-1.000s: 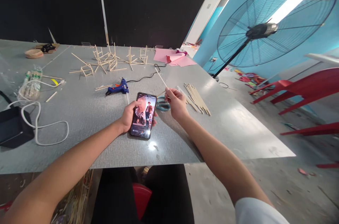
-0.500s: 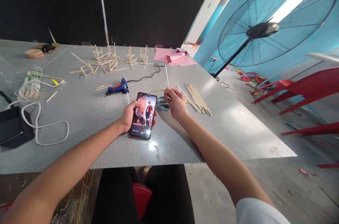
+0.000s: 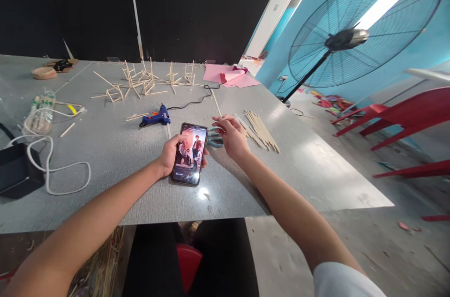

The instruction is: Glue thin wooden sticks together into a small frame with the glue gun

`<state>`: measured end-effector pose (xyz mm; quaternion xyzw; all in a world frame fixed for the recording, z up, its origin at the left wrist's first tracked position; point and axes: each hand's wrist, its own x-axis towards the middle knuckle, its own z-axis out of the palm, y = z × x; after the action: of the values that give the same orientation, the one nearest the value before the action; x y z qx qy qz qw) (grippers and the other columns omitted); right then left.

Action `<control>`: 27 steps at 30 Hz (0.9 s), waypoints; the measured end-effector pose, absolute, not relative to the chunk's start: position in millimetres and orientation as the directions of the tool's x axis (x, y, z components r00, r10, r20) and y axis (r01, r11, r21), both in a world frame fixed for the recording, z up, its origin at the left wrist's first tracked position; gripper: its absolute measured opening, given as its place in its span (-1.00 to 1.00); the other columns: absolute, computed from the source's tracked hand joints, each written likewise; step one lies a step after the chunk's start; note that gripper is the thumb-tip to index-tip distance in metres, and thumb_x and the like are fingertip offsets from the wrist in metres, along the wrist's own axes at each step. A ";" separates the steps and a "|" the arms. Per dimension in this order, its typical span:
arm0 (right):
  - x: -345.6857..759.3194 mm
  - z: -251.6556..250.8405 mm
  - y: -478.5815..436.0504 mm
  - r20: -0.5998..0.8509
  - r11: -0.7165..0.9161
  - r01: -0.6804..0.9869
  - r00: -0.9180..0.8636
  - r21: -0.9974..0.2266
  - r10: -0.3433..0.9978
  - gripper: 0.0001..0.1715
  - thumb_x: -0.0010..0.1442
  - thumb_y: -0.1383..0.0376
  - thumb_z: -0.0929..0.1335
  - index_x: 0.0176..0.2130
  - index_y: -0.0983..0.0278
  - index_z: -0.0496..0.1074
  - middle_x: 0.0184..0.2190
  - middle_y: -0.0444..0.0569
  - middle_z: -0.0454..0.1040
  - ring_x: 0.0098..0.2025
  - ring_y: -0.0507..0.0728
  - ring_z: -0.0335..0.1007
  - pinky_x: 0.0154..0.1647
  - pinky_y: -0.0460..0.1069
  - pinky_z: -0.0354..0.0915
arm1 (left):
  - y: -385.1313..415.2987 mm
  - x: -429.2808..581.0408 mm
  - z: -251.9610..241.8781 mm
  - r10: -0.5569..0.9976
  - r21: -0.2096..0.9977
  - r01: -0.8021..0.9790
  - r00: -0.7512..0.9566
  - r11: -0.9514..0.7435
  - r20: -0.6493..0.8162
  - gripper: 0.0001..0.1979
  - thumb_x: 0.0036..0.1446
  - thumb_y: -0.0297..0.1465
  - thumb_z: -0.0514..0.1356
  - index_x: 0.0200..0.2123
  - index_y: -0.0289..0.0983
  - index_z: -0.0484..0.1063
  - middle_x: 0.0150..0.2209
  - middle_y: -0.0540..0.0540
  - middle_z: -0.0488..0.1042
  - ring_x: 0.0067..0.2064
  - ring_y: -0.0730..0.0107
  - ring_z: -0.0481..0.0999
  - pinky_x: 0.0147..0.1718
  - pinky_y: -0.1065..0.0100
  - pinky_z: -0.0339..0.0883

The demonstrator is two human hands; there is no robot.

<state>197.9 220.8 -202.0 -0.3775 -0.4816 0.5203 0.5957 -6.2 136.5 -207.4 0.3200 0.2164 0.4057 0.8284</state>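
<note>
My left hand (image 3: 170, 155) is closed around a smartphone (image 3: 190, 154), its thumb over the lit screen, which shows a picture of people. To the right, my right hand (image 3: 231, 134) pinches a thin wooden stick (image 3: 216, 103) that points up and away toward the back of the table. Blue-handled scissors (image 3: 214, 140) lie between the two hands, partly hidden by my right fingers. Beside that hand rests a bundle of loose wooden sticks (image 3: 262, 129). A blue glue gun (image 3: 156, 116) lies beyond the phone, to its left.
Frames built of sticks (image 3: 146, 79) stand at the back of the grey table (image 3: 298, 170). Pink paper (image 3: 242, 77) is behind my right hand. On the left are a white cable (image 3: 70, 192), a black box (image 3: 21, 173) and bagged sticks (image 3: 42, 112). A large fan (image 3: 346, 40) stands right.
The stick in my right hand has tilted, its far end swinging left. Those fingers have shifted slightly. My left hand and the phone have stayed almost still.
</note>
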 end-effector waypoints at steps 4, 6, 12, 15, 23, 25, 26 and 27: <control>196.5 -200.6 218.7 0.183 0.173 -0.254 -0.017 -0.952 0.983 -0.55 0.03 -0.01 0.54 -0.28 0.13 0.33 -0.07 -0.04 0.64 -0.16 0.10 0.59 -0.32 -0.04 0.40 | 136.6 -6.3 -208.3 0.815 0.706 -0.533 0.569 0.466 -0.110 -0.49 0.10 -0.06 0.20 -0.12 -0.40 0.52 -0.21 -0.38 0.64 -0.25 -0.03 0.66 -0.23 0.09 0.52; 196.2 -200.2 217.7 0.188 0.176 -0.255 -0.025 -0.951 0.982 -0.53 0.03 -0.03 0.54 -0.27 0.12 0.32 -0.06 -0.04 0.64 -0.15 0.09 0.60 -0.30 -0.04 0.41 | 136.4 -6.2 -208.2 0.818 0.706 -0.533 0.565 0.466 -0.113 -0.48 0.10 -0.05 0.20 -0.11 -0.40 0.52 -0.21 -0.38 0.64 -0.26 -0.03 0.66 -0.23 0.10 0.52; 195.6 -200.2 217.4 0.199 0.183 -0.228 -0.047 -0.956 0.979 -0.50 0.02 -0.07 0.56 -0.26 0.13 0.36 -0.07 0.00 0.64 -0.18 0.11 0.57 -0.34 -0.02 0.42 | 135.6 -6.0 -206.0 0.814 0.711 -0.526 0.570 0.467 -0.113 -0.48 0.12 -0.07 0.18 -0.09 -0.41 0.53 -0.22 -0.39 0.64 -0.25 -0.04 0.67 -0.26 0.11 0.51; 195.3 -200.5 217.9 0.204 0.189 -0.229 -0.043 -0.955 0.978 -0.53 0.02 -0.05 0.57 -0.27 0.15 0.40 -0.11 0.01 0.65 -0.21 0.09 0.55 -0.35 -0.02 0.42 | 135.0 -5.6 -205.1 0.819 0.719 -0.517 0.559 0.465 -0.129 -0.46 0.12 -0.04 0.18 -0.10 -0.42 0.53 -0.22 -0.40 0.64 -0.25 -0.04 0.67 -0.26 0.11 0.52; 195.0 -203.4 219.0 0.212 0.203 -0.224 -0.018 -0.953 0.977 -0.57 0.01 -0.02 0.60 -0.29 0.17 0.50 -0.14 0.01 0.64 -0.25 0.07 0.53 -0.39 -0.04 0.42 | 134.0 -5.3 -204.0 0.821 0.712 -0.518 0.552 0.474 -0.146 -0.47 0.13 -0.04 0.19 -0.13 -0.42 0.54 -0.23 -0.39 0.63 -0.26 -0.03 0.66 -0.26 0.11 0.53; 195.2 -204.3 219.6 0.214 0.206 -0.218 -0.017 -0.954 0.977 -0.56 0.01 -0.02 0.60 -0.29 0.18 0.50 -0.15 0.00 0.63 -0.26 0.06 0.52 -0.40 -0.04 0.41 | 134.6 -5.7 -204.1 0.817 0.707 -0.522 0.560 0.476 -0.136 -0.47 0.13 -0.03 0.17 -0.13 -0.42 0.54 -0.24 -0.39 0.63 -0.27 -0.02 0.66 -0.26 0.11 0.53; 195.3 -204.7 219.9 0.216 0.207 -0.215 -0.018 -0.954 0.976 -0.56 0.02 -0.03 0.59 -0.29 0.18 0.50 -0.15 -0.01 0.62 -0.27 0.06 0.52 -0.40 -0.05 0.40 | 134.9 -5.9 -204.1 0.816 0.706 -0.526 0.563 0.474 -0.129 -0.45 0.13 -0.03 0.17 -0.13 -0.42 0.54 -0.24 -0.39 0.63 -0.27 -0.02 0.66 -0.27 0.11 0.53; 195.4 -205.1 220.2 0.217 0.208 -0.212 -0.019 -0.955 0.976 -0.57 0.02 -0.02 0.59 -0.28 0.18 0.49 -0.16 -0.01 0.62 -0.29 0.05 0.51 -0.41 -0.05 0.39 | 135.1 -6.0 -204.0 0.817 0.704 -0.531 0.564 0.471 -0.121 -0.44 0.12 -0.02 0.16 -0.12 -0.42 0.54 -0.24 -0.39 0.63 -0.27 -0.03 0.66 -0.27 0.11 0.52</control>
<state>195.4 220.2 -205.1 -0.3774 -0.5063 0.5034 0.5898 -6.0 135.1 -204.0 0.3136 0.2280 0.4074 0.8269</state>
